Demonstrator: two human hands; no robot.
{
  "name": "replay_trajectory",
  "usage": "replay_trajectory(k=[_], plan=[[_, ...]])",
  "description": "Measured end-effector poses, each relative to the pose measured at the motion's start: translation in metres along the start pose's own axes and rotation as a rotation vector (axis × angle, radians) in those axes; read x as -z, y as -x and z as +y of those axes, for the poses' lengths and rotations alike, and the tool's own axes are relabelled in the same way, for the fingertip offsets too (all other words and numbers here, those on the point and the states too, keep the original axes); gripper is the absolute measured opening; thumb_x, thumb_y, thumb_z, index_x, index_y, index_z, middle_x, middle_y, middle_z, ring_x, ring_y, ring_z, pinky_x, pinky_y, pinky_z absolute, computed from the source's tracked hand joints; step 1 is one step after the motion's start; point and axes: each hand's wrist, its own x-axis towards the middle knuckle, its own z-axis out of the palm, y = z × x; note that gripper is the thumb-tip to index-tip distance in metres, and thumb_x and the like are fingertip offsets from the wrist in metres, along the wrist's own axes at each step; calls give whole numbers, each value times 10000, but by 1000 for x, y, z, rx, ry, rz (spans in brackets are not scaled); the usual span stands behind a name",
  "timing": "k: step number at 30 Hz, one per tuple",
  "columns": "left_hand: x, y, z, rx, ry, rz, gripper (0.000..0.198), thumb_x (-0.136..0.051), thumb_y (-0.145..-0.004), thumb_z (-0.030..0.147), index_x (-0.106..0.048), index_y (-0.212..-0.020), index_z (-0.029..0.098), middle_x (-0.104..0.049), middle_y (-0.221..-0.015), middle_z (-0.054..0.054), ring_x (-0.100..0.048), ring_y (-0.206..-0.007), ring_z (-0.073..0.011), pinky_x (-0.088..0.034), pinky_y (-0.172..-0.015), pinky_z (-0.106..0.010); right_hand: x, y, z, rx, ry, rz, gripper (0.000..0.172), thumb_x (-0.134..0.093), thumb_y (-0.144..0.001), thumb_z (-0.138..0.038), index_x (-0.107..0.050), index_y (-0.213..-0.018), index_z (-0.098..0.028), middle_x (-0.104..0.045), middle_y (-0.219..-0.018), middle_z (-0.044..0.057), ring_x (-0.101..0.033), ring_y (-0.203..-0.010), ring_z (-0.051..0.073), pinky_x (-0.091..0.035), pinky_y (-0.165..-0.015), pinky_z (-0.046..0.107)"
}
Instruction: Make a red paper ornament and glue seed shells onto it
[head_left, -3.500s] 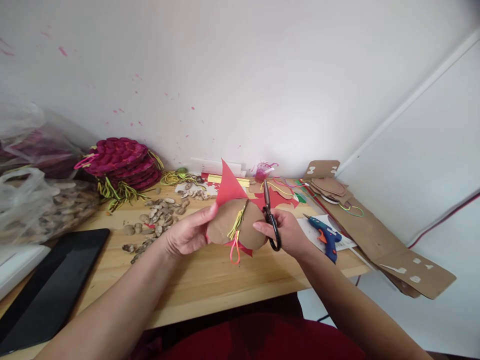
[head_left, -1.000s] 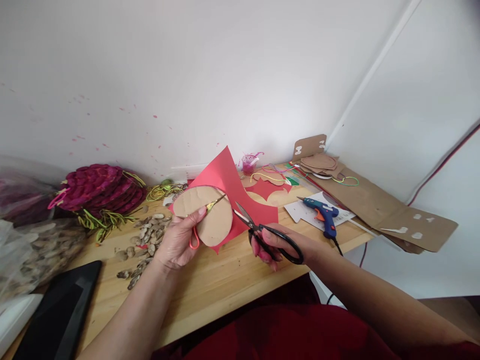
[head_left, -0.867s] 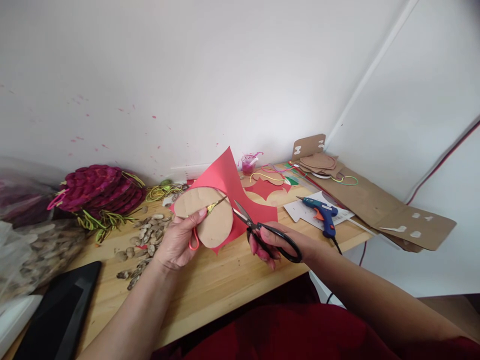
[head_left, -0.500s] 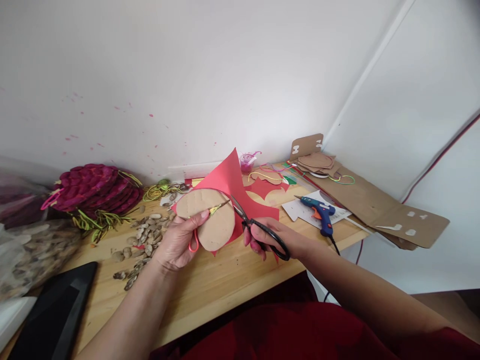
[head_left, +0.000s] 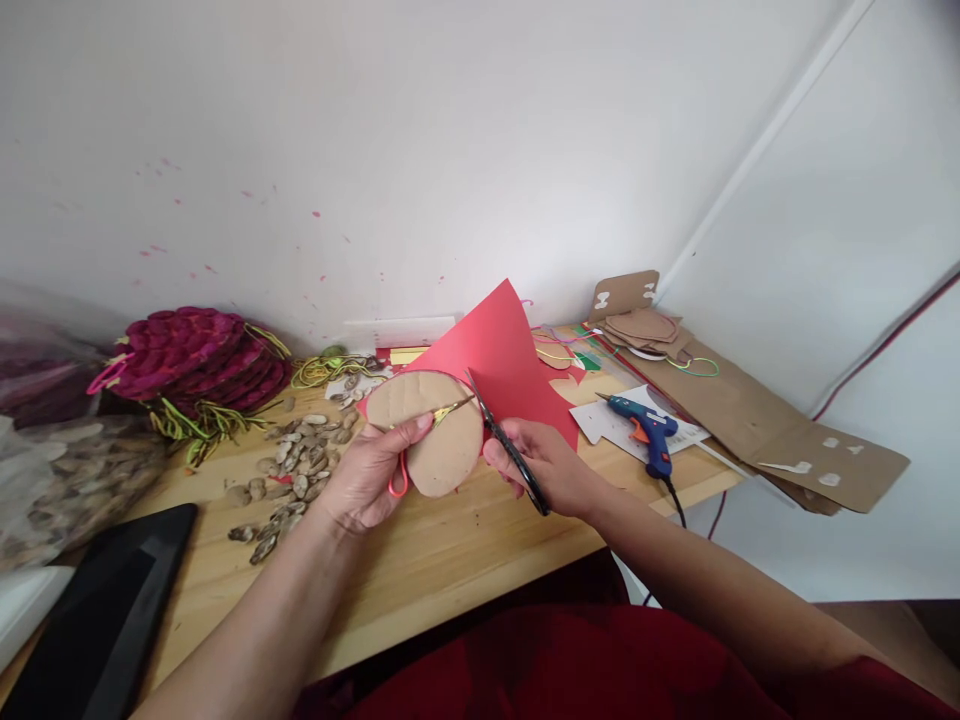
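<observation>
My left hand (head_left: 373, 470) pinches a rounded tan cardboard piece (head_left: 442, 455), its thumb on top beside a thin gold-coloured pointed object (head_left: 448, 408) that lies across the cardboard. An orange-red loop (head_left: 400, 474) hangs below that thumb. Behind the cardboard, red paper (head_left: 491, 345) sticks up and out to the right. My right hand (head_left: 544, 465) grips black-handled scissors (head_left: 510, 452), whose blades point up and left at the right edge of the cardboard, against the red paper.
Peanut shells (head_left: 304, 455) lie left of my hands. Further left are a magenta scaly bundle (head_left: 195, 355), a plastic bag of shells (head_left: 82, 490) and a black tablet (head_left: 105, 610). A blue glue gun (head_left: 649, 430) and folded cardboard (head_left: 720, 405) lie on the right.
The scissors have turned to a steeper angle, and their blades look closer together. The red paper's upper point has swung right, and the cardboard sits slightly further right in view.
</observation>
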Motion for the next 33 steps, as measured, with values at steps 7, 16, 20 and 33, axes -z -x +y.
replay_trajectory(k=[7, 16, 20, 33], plan=[[-1, 0, 1, 8, 13, -10, 571, -879, -688, 109, -728, -1237, 141, -811, -1028, -131, -790, -824, -266, -677, -741, -339, 0, 2, -6, 3, 70, 40, 454, -681, -862, -578, -462, -676, -226, -446, -582, -51, -419, -544, 116, -269, -505, 250], [2, -1, -1, 12, 16, -31, 571, -883, -693, 110, -724, -1241, 147, -807, -1057, -136, -789, -821, -261, -679, -764, -364, 2, 3, -3, 8, 88, 44, 451, -692, -861, -580, -487, -681, -220, -440, -572, -54, -391, -534, 111, -232, -505, 257], [2, -2, -1, 28, -5, -35, 413, -884, -693, 126, -765, -1088, 111, -805, -1041, -158, -786, -796, -267, -681, -730, -372, 2, 3, -2, 8, 58, 48, 446, -703, -854, -574, -492, -686, -219, -432, -575, -56, -387, -536, 110, -233, -507, 256], [2, -1, 2, 65, 24, -61, 422, -827, -747, 69, -747, -1159, 115, -810, -1039, -130, -789, -825, -247, -680, -742, -345, 6, 3, -3, -49, 64, 34, 429, -706, -828, -549, -486, -670, -216, -405, -587, -56, -373, -538, 107, -238, -504, 256]])
